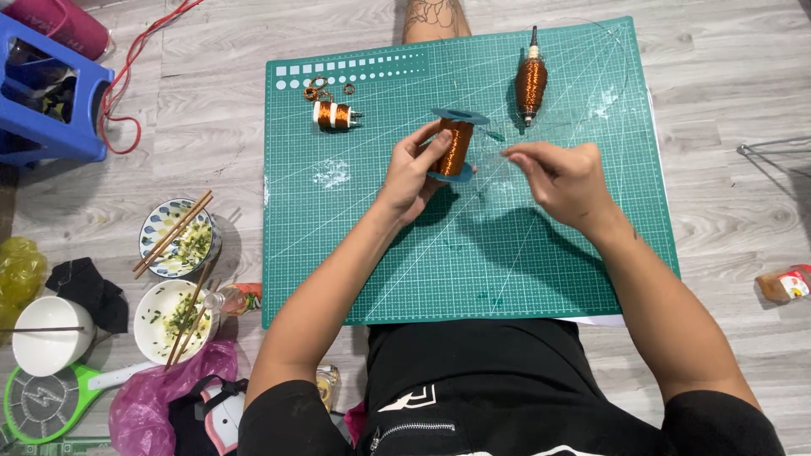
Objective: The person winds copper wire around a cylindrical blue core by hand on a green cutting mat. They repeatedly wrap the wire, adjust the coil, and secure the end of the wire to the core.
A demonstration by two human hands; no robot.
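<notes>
**Copper spool held above green mat, wire end pinched**

Left hand: fingers curled closed around a spool of copper wire, thumb on the near side, fingertips pressed to the winding. Spool upright, slightly tilted, blue flanges at top and bottom, shiny orange-brown coil between them. Held over the middle of the green cutting mat, toward its far half.

Right hand: just right of the spool, apart from it, thumb and forefinger nipped together, remaining fingers loosely folded. Probably a fine wire end in the pinch; too thin to tell for certain.

Far right on the mat: a spindle-shaped copper winding on a dark shaft, lying flat. Far left on the mat: a small copper coil on a white bobbin, a few small rings just beyond it.

On the wooden floor, left of the mat: two bowls with chopsticks, a white bowl, a blue plastic stool. Right of the mat: a small bottle on its side.
</notes>
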